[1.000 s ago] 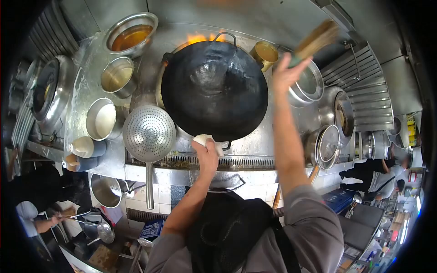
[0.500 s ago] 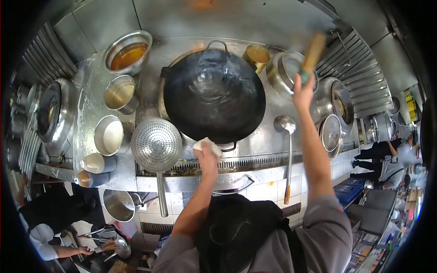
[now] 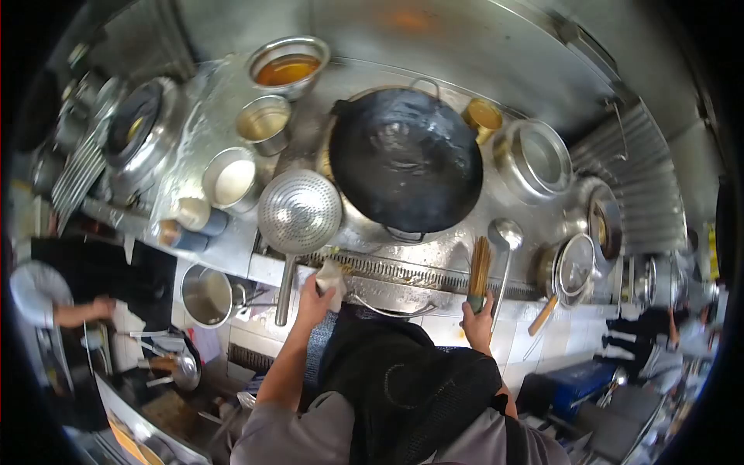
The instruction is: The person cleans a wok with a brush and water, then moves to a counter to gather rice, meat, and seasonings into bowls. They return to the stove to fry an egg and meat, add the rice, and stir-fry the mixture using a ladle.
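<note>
Cloth [image 3: 332, 280], crumpled, was clamped in the left hand [image 3: 314, 304]; the right hand [image 3: 477, 314] gripped a stiff-bristled brush [image 3: 479, 270]; a round steel bowl [image 3: 292, 92] held amber liquid [image 3: 287, 72].

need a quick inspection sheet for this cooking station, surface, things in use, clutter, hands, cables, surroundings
Surface: metal counter, wet-looking in places
Job's things: black wok, shiny inside; brush; pale cloth
Clutter: perforated strainer, its handle over the counter's front edge; ladle to the wok's right; metal pots on both sides
Hands: left hand grips the cloth, right hand the brush
Cables: nothing seen
Surroundings: other people on both sides
</note>
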Available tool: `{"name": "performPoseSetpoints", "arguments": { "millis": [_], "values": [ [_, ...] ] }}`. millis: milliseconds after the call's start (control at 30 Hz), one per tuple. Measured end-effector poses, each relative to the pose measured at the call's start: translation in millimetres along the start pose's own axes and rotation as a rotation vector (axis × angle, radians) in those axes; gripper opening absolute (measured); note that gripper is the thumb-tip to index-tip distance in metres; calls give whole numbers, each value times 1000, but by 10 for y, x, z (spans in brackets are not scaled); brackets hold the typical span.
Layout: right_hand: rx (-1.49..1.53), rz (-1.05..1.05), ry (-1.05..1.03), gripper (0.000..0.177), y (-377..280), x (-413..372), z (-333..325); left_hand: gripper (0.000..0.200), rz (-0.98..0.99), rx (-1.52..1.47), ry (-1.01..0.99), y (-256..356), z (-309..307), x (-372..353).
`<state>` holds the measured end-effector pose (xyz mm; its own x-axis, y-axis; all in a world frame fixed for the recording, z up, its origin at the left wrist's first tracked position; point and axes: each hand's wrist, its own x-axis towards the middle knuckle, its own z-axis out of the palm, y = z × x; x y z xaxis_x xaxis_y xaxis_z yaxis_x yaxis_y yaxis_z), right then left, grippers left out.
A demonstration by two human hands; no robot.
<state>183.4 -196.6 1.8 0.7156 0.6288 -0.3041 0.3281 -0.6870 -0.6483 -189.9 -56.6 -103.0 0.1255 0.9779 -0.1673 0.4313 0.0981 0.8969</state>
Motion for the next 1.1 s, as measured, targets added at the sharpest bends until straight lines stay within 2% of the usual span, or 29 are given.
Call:
{"name": "performPoseSetpoints", "arguments": {
  "millis": [33,67,133,167,200,233,267,300,333,367,400,467,500,533,567,633,667,700,767,800,833,900,967,1033,1067,1100],
  "values": [
    [30,32,-33,73,-20,112,44,58,131,348,105,13,-8,30],
    [17,-13,-80,73,205,277,105,57,125,252,127,-9,7,50],
    [-297,-439,-8,72,817,820,356,60,76,135,201,-173,89,55],
    [-365,-363,-196,70,675,816,283,67,76,204,300,-148,138,19],
    [-476,-354,-199,64,693,944,299,73,145,343,439,-126,191,-69],
    [-468,-464,-290,57,481,904,200,76,-19,268,435,-87,194,-189],
    [-550,-503,-371,54,300,945,114,77,25,253,584,-26,192,-399],
    [-554,-627,-425,57,479,1296,128,79,-74,166,587,22,211,-667],
    [-601,-734,-412,58,483,1446,130,71,-96,220,688,20,280,-902],
    [-633,-827,-503,58,450,1561,167,63,-108,276,761,6,365,-1217],
    [-674,-904,-563,58,389,1687,189,63,-182,279,836,25,378,-1610],
    [-729,-1023,-622,58,214,1868,230,44,-315,154,595,125,362,-2271],
    [-750,-1075,-635,58,101,1933,279,44,-339,145,642,64,402,-2582],
    [-767,-1129,-644,58,-35,1931,342,33,-396,170,706,-58,481,-2929],
    [-774,-1179,-663,58,-335,1574,374,23,-456,190,768,-131,534,-3250],
    [-819,-1282,-767,57,-817,686,358,21,-460,197,1201,-124,656,-3963],
    [-697,-1253,-879,56,-897,421,429,24,-464,280,1385,-62,606,-4313],
    [-704,-1296,-896,56,-981,220,532,28,-467,370,1564,23,501,-4683],
    [-666,-1479,-1081,55,-1098,-180,755,33,-675,510,1797,38,321,-5450],
    [-699,-1502,-1105,54,-1107,-408,857,34,-659,670,1950,130,210,-5855],
    [-705,-1536,-1118,54,-1044,-541,993,32,-756,663,2074,159,158,-6268],
    [-696,-1528,-1262,54,-875,-815,1261,31,-922,831,2171,237,59,-7201],
    [-804,-1628,-1312,54,-796,-1457,1202,35,-1085,890,2310,133,38,-8077],
    [-986,-1692,-1444,53,-656,-1932,1215,41,-1442,702,2355,103,68,-8658],
    [-1018,-1832,-1476,52,-528,-2018,1404,49,-1639,532,2250,-6,93,-8968],
    [-1027,-1842,-1479,52,-479,-2309,1354,49,-1653,522,2254,-34,134,-9142]
  ]
}}
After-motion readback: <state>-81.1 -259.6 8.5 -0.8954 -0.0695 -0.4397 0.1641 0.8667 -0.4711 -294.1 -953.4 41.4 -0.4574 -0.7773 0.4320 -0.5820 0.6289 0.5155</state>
